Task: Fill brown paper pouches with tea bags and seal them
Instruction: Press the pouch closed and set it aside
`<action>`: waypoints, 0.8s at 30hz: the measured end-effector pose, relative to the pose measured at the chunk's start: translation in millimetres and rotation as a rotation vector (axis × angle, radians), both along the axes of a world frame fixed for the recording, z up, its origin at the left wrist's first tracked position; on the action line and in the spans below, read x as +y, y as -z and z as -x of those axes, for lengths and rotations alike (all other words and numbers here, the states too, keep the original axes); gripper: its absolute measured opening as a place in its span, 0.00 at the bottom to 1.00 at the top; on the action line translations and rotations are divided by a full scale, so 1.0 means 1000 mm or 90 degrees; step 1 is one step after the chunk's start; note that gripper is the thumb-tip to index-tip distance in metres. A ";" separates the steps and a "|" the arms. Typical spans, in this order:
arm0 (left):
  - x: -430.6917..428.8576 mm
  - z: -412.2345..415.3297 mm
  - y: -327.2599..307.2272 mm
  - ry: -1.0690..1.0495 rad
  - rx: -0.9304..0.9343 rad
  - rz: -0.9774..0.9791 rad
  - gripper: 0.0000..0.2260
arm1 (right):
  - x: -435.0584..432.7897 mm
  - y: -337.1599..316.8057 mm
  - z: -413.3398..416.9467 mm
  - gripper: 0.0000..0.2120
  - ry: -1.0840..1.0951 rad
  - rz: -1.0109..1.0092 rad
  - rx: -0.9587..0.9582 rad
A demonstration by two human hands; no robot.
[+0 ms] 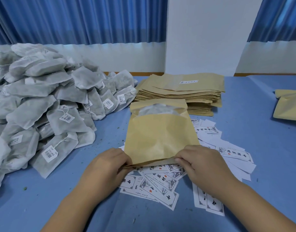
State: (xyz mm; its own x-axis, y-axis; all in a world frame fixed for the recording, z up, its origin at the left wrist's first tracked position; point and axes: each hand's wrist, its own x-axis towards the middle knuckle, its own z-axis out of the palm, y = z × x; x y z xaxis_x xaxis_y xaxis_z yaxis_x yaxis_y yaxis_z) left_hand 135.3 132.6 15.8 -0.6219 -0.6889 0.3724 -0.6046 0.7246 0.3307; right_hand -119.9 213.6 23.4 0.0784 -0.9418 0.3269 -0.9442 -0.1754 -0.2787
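Observation:
A brown paper pouch [160, 133] stands tilted in the middle of the blue table, its clear window at the far end showing a pale tea bag inside. My left hand [108, 164] pinches the pouch's near edge at its left corner. My right hand [200, 163] pinches the same edge at the right corner. A big heap of grey-white tea bags [43, 104] with barcode tags fills the left side. A stack of flat brown pouches [182, 92] lies behind the held pouch.
Printed white labels [162, 181] lie scattered under and to the right of my hands. More brown pouches [289, 106] lie at the right edge. Blue curtains and a white wall stand behind the blue table [261, 164]. Small tea crumbs dot the cloth.

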 end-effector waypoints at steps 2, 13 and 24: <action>0.000 0.000 0.000 0.007 0.011 0.026 0.06 | 0.000 -0.001 0.001 0.11 -0.002 0.008 0.006; 0.000 -0.007 -0.004 -0.070 0.098 0.030 0.08 | 0.005 -0.012 0.016 0.10 -0.109 0.190 0.036; 0.005 0.008 0.000 -0.029 0.018 0.188 0.10 | 0.006 -0.013 0.006 0.04 -0.120 0.207 0.035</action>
